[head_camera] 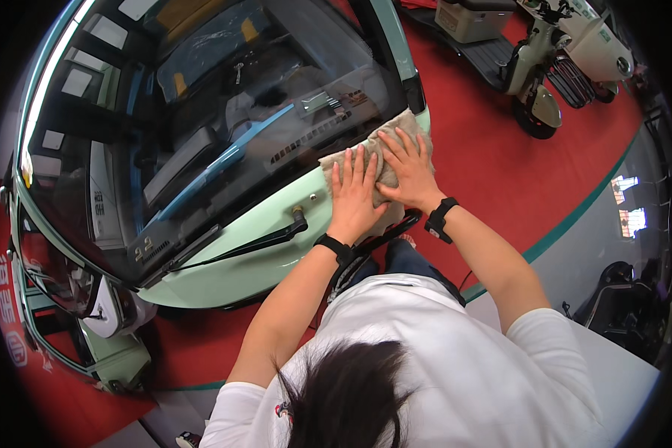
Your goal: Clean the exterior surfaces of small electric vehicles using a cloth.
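Observation:
A beige cloth (389, 131) lies spread over the right end of the pale green front panel (229, 280) of a small vehicle, below its windshield (201, 112). Both palms press flat on this cloth. My left hand (354, 196) is on its left part, fingers apart and pointing up towards the glass. Just to the right, my right hand (411, 171) rests with spread fingers near the panel's corner. Neither hand's fingers close round the cloth. Left of the cloth, a black windshield wiper (257, 241) is fixed to the panel. Each wrist wears a black band.
A black bar (395, 231) juts out below the cloth. Several scooters, one with a cream front fender (543, 106), stand at the upper right on the red floor (481, 185). A green and white vehicle (117, 355) is at the lower left. Dark equipment (616, 308) sits at the right.

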Available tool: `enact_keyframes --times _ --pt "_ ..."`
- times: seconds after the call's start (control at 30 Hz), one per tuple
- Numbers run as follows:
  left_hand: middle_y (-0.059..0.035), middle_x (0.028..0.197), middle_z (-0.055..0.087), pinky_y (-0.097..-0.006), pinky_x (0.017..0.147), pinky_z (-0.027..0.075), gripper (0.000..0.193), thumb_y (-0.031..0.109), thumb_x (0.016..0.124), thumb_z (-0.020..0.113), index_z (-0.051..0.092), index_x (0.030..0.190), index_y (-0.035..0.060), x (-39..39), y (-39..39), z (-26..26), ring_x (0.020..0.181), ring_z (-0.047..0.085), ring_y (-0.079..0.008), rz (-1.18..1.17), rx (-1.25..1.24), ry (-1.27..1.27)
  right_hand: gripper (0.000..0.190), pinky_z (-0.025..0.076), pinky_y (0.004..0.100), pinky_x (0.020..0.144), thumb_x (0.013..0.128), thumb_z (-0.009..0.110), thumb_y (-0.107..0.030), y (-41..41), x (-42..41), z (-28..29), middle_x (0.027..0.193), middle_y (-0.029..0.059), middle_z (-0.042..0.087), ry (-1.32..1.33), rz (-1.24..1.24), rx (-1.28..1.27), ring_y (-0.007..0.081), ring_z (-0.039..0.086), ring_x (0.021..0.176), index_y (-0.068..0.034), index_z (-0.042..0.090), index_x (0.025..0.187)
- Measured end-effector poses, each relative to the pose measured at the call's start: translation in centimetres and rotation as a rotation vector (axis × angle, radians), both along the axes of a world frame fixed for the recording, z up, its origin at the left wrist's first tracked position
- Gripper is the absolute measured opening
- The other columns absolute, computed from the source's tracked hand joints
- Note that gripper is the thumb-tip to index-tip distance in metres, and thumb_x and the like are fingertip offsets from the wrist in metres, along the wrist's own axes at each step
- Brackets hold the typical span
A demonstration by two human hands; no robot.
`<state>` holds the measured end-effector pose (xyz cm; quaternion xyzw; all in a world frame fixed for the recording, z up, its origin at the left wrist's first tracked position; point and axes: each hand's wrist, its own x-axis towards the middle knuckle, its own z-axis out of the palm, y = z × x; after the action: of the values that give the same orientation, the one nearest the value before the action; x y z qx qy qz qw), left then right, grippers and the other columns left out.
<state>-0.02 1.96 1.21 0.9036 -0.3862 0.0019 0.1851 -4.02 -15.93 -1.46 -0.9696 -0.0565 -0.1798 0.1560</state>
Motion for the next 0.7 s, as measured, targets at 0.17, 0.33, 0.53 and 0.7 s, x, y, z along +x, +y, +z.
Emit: enact_keyframes --times 0.17,0.33,0.53,0.7 --pt "-0.0127 0.168 0.021 -0.0488 0.126 0.012 0.095 0.026 0.077 0.078 0.031 0.158 0.0093 -2.1 1.7 -2.7 0.156 0.017 -0.0298 -0.081 0.109 -0.042 0.076 0.022 0.0531 0.119 0.068 0.074 -0.034 2.2 -2.1 -3.0 0.153 0.0065 0.044 -0.095 -0.040 0.137 0.0305 0.035 0.144 -0.007 0.052 0.136" --pt "-0.0072 0.158 0.044 -0.0433 0.121 0.025 0.065 0.003 0.089 0.054 0.044 0.153 0.0117 -4.6 4.0 -3.8 0.148 0.037 -0.0238 -0.153 0.006 -0.039 0.057 0.044 0.0434 0.105 0.074 0.070 -0.009 3.1 -5.8 -3.7 0.136 0.0083 0.055 -0.114 -0.009 0.236 0.0323 0.048 0.126 -0.007 0.058 0.129" --pt "-0.0056 0.124 0.069 -0.0417 0.102 0.041 0.055 -0.003 0.083 0.056 0.065 0.134 0.0151 -5.2 5.5 -4.2 0.117 0.061 -0.0241 -0.226 -0.180 0.114 0.040 0.051 0.0424 0.095 0.076 0.066 -0.004 2.7 -8.7 -4.1 0.117 0.0139 0.060 0.169 0.070 0.526 0.0379 0.058 0.110 -0.004 0.061 0.116" --pt "-0.0126 0.115 0.071 -0.0421 0.093 0.049 0.051 -0.006 0.082 0.060 0.068 0.129 0.0142 -5.7 3.8 -1.8 0.107 0.065 -0.0313 -0.196 -0.203 0.384 0.042 0.053 0.0453 0.090 0.076 0.066 -0.005 0.1 -10.2 -1.8 0.111 0.0174 0.063 0.156 -0.090 0.521 0.0386 0.063 0.106 -0.005 0.059 0.117"
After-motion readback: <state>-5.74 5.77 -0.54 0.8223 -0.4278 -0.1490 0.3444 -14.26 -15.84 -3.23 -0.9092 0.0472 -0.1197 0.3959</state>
